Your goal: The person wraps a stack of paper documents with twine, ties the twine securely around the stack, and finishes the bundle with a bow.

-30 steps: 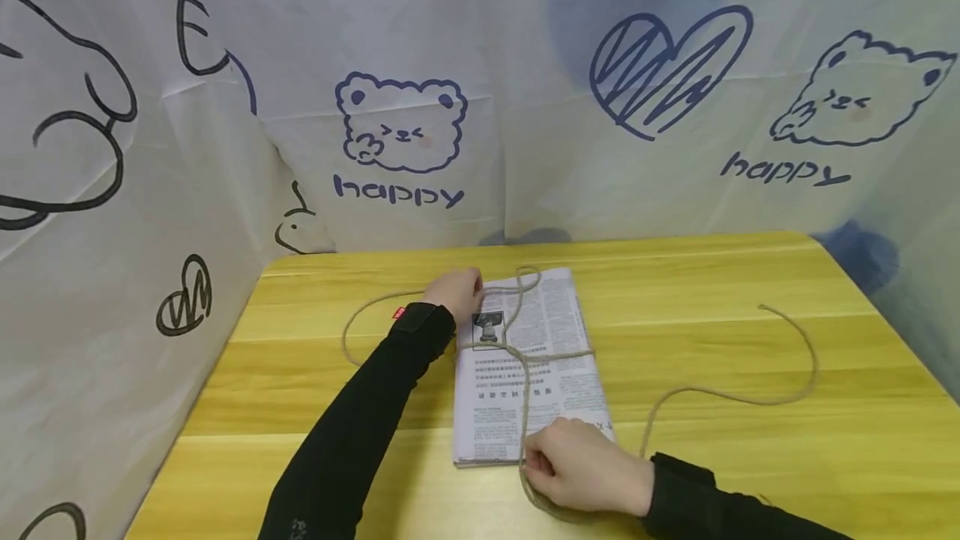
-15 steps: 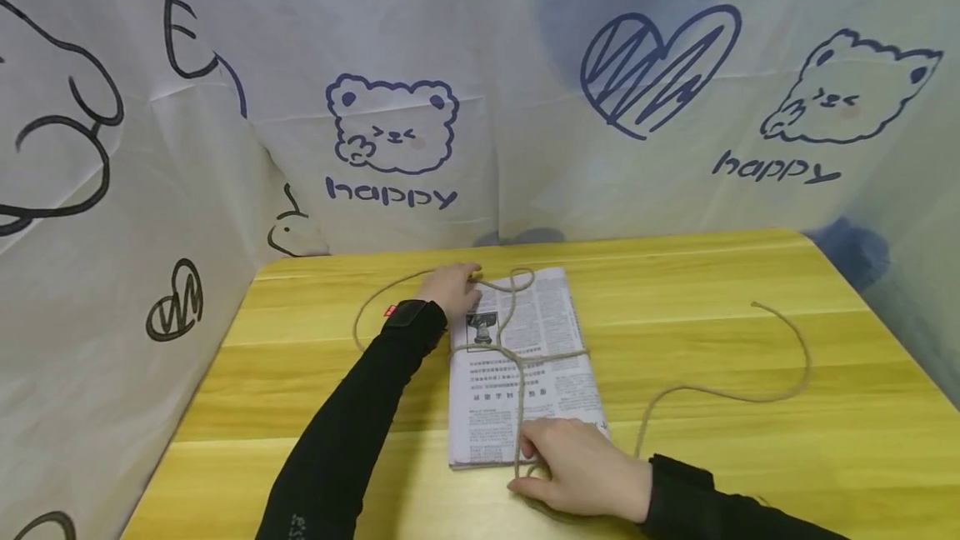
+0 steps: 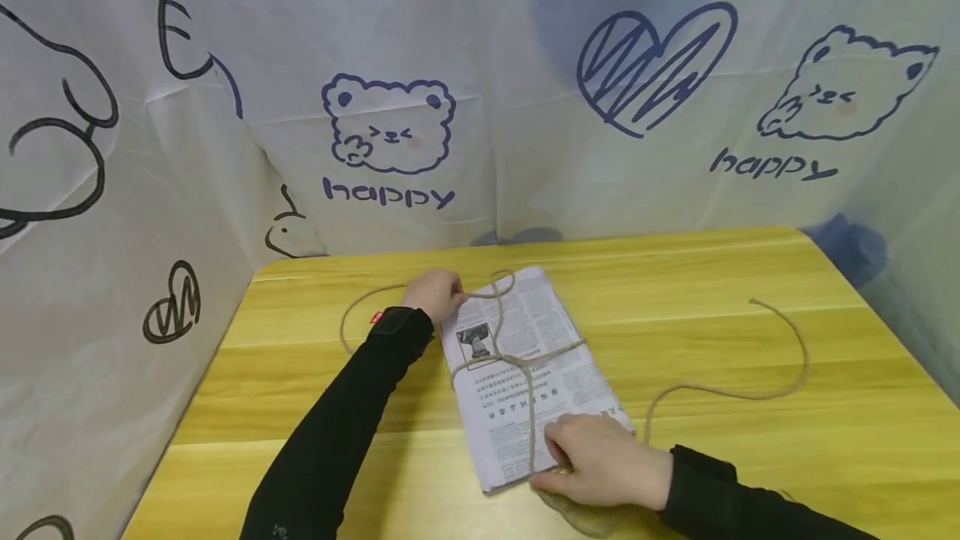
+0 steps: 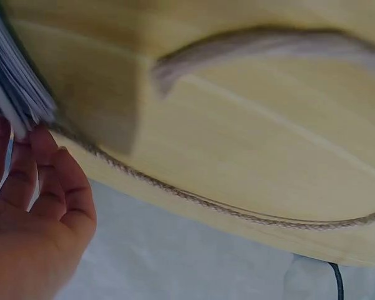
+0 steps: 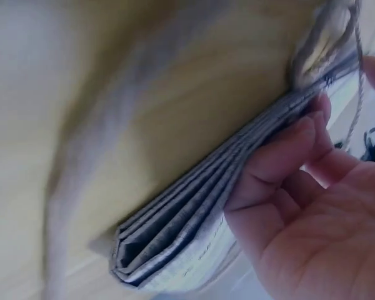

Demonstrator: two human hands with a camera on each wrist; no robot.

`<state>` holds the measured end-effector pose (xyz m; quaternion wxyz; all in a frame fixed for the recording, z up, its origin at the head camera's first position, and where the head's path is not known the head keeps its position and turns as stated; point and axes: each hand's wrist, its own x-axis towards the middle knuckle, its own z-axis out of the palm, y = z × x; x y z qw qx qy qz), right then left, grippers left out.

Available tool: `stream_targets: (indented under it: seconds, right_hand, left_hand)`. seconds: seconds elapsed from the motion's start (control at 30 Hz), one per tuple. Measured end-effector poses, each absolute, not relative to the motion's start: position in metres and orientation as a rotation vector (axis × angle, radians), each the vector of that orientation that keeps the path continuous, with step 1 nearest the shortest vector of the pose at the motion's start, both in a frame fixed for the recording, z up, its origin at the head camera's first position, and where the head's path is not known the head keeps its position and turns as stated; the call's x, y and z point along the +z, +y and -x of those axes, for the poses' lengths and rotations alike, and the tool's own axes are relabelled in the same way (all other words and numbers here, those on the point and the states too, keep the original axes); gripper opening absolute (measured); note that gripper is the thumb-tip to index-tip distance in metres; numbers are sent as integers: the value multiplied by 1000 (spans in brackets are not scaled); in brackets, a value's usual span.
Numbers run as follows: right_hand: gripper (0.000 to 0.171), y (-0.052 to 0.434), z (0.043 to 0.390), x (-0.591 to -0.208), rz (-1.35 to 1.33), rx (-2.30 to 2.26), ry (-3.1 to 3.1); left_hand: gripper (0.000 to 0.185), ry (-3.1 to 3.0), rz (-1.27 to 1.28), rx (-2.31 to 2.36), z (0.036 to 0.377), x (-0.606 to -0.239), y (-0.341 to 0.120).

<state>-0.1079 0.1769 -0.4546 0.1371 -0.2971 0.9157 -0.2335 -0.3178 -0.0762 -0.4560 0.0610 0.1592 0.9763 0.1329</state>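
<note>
Head view: your newspaper bundle [image 3: 506, 440] lies skewed mid-worktop [image 3: 720, 315], the string [image 3: 532, 407] already running across its top and lengthwise, meeting near the middle. Can't tell if that crossing is knotted. Your left hand [image 3: 433, 294] is at the far left corner, your right hand [image 3: 603, 458] at the near edge, fingers curled there. Loop at the far edge lies loose, slack pools past the near edge, and one end trails free on the right. I'd call the wrapping mostly laid out; tightening and securing look left to do.

Left wrist: your fingers grasp the bundle's corner, page edges showing; thumb hidden. String runs off from there in a loose curve along the worktop, so that side isn't drawn up yet.

Right wrist: your fingers grip the bundle by its layered edge, thumb just beside the string. A slack loop shows there too; some blur.
</note>
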Motion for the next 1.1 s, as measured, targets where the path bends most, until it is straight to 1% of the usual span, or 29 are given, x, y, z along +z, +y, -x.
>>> stream_targets:
  seconds: [0.13, 0.27, 0.4, 0.53, 0.67, 0.7, 0.8, 0.87, 1.1]
  right_hand:
    - [47, 199, 115, -451, 867, -670, 2640]
    - [46, 226, 124, -452, 964, -653, 2649]
    - [34, 252, 140, -456, 1033, -698, 2658]
    - [19, 271, 166, -458, 1010, -747, 2695]
    - [14, 283, 180, -459, 937, -805, 2764]
    - [15, 285, 180, -458, 912, -816, 2773]
    - [32, 289, 171, -456, 853, -808, 2784]
    - [39, 290, 163, -454, 851, -776, 2784]
    - [37, 286, 140, -453, 936, -797, 2734]
  left_hand:
    - [20, 2955, -495, 367, 299, -452, -95]
    - [18, 2952, -557, 307, 274, -447, -108]
    - [15, 2945, -603, 263, 244, -443, -114]
    - [16, 2891, -700, 290, 213, -443, -118]
    - [21, 2776, -831, 399, 190, -441, -123]
    - [21, 2754, -846, 431, 187, -441, -125]
    - [19, 2731, -827, 509, 182, -440, -135]
    - [17, 2730, -793, 550, 183, -440, -145]
    - [15, 2777, -745, 621, 186, -431, -174]
